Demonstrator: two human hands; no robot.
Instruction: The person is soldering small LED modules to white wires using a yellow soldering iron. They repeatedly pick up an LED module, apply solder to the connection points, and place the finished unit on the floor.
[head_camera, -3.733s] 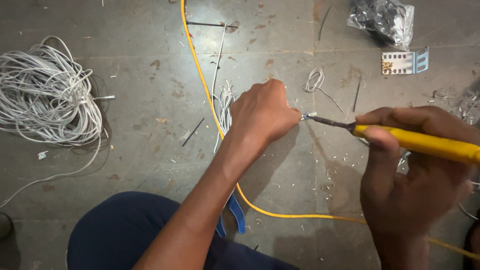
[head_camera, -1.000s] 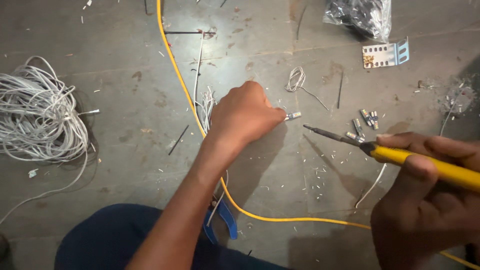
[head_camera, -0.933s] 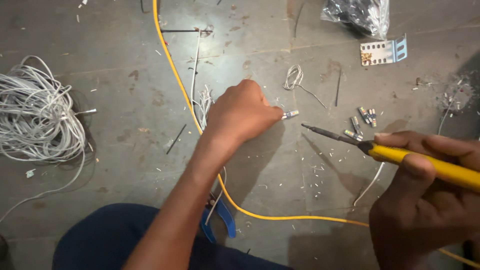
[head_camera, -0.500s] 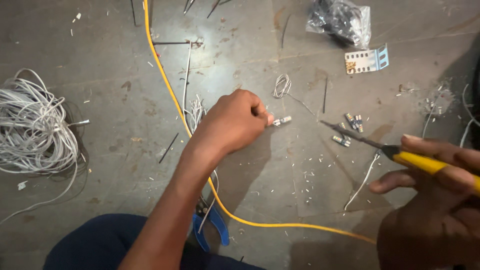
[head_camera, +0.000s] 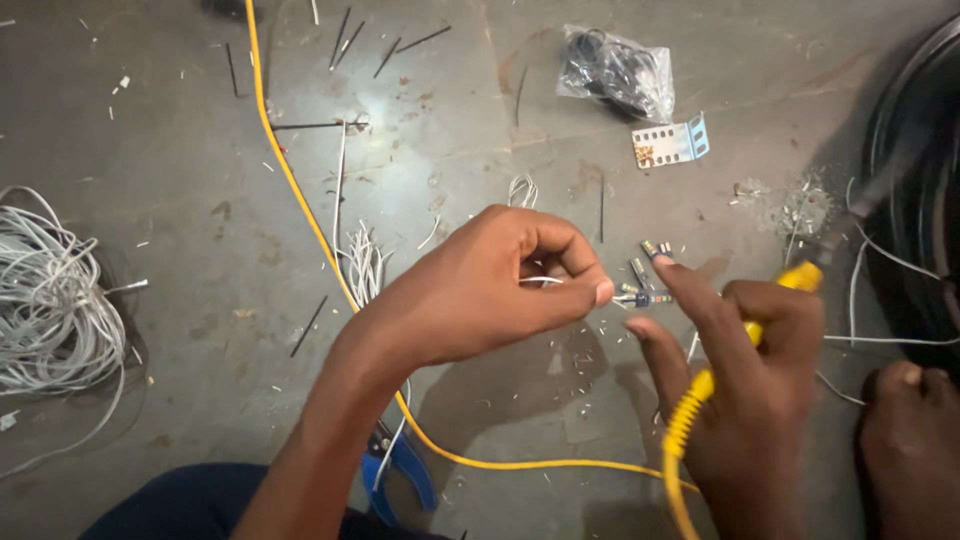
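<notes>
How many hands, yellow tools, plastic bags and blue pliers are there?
Hands: 2, left hand and right hand
Yellow tool: 1
Plastic bag: 1
Blue pliers: 1
Total: 5

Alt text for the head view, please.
Left hand pinches a small component on thin white wire, while the right hand grips a yellow-handled tool beside it. Below: grey floor with a white wire coil and a yellow cable.
</notes>
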